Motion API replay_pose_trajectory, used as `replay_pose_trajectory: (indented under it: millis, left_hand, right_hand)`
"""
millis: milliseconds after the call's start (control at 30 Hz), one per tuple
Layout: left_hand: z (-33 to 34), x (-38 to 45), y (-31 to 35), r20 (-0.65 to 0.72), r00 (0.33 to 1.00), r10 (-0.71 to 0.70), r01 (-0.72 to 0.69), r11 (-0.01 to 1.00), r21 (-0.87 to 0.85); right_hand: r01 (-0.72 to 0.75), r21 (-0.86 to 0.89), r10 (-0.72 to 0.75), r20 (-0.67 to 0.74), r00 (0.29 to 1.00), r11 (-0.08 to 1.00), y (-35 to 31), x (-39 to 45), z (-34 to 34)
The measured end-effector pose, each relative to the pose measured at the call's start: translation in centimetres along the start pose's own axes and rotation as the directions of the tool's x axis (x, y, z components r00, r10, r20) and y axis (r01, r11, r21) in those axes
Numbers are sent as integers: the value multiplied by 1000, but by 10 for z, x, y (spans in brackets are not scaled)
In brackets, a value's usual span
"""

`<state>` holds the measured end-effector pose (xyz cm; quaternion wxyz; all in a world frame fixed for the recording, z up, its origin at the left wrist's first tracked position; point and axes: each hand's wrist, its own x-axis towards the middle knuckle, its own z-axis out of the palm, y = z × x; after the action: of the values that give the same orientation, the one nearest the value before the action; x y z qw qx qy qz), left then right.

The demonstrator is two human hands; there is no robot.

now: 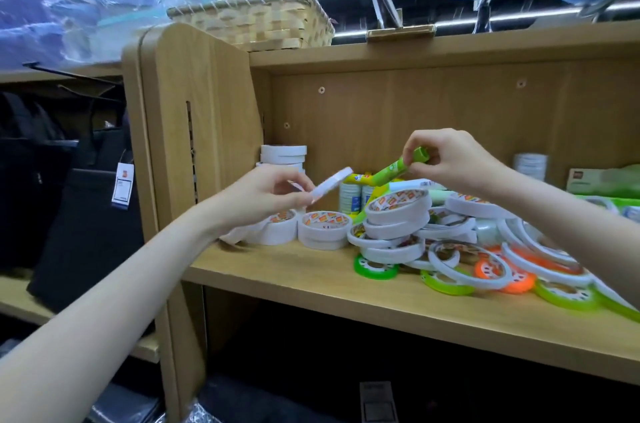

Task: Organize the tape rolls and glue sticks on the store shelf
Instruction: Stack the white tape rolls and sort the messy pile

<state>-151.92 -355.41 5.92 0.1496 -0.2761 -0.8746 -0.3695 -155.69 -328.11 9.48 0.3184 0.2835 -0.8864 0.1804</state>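
I see both forearms reaching in from the lower left and the right, hands raised above the wooden shelf [346, 287]. My left hand [266, 195] is turned palm-inward, its fingers [304, 197] pinching a thin white tape roll [331, 182] by the edge, tilted up to the right. My right hand [446, 159] bends down at the wrist, fingers curled around the cap end of a green glue stick [401, 168], which slants down to the left over the clutter. Below it a stack of white tape rolls [398, 214] leans on a loose heap of white, green and orange rolls [485, 263]. A neater white stack [284, 154] stands in the back left corner.
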Motion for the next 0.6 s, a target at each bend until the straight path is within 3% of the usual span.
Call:
replay_pose_trajectory:
  millis: [67,100,200,267,333,400,500,600]
  left_hand:
    - [6,17,-5,-84,996,11,1,989,150]
    - [13,24,-9,-55,998,4,12,956,293]
    - [37,38,-29,1,996,-86,67,784,618]
    - [36,34,-36,-123,990,-62,125,782,610]
    - [31,20,-45,-359,933,-39,258,766,589]
    - [28,3,-58,-504,848,-165,467,683,562]
    - [23,-12,-77,-433,802,-412,585,686,433]
    - [9,-8,-80,-328,864,-383,504,679,534]
  right_hand:
    - [-13,15,13,-19,1000,1000,5,-2,-1]
    - [-18,18,18,-24,1000,1000,7,-3,-1]
    - [-28,2,28,-29,999,1000,12,-6,-5]
    - [-28,-5,28,-32,999,1000,15,-8,-9]
    - [-25,2,25,-36,999,1000,17,-8,-12]
    - [-21,24,22,-35,999,999,16,-5,-11]
    - [-8,63,10,-33,999,998,8,3,-1]
    - [27,57,-27,-15,1000,998,1,8,8]
